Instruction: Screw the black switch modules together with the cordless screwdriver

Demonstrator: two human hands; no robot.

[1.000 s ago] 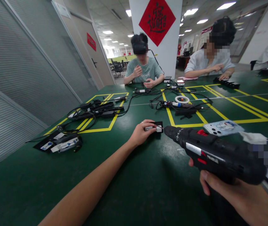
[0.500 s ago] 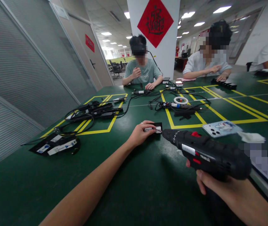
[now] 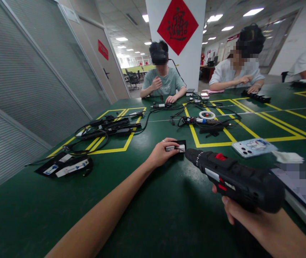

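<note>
My right hand (image 3: 245, 213) is wrapped round the grip of a black and red cordless drill (image 3: 230, 175). The drill points left and away from me, its chuck close to the part under my other hand. My left hand (image 3: 163, 152) presses its closed fingers on a small black piece with a white block (image 3: 182, 147) on the green table (image 3: 142, 200). A thin bit runs from the chuck toward that white block; whether it touches a screw is too small to tell. My left fingers partly cover the piece.
Black tools and cables (image 3: 112, 125) lie at left, beside a black pouch with white labels (image 3: 72, 167). More tools with cords (image 3: 203, 122) and a white ring (image 3: 207, 115) lie ahead. A phone (image 3: 253, 147) rests at right. Two people (image 3: 163, 79) sit opposite.
The drill's rear has dropped slightly and shifted a little left, with its chuck staying near the piece. My left hand keeps its place on the piece.
</note>
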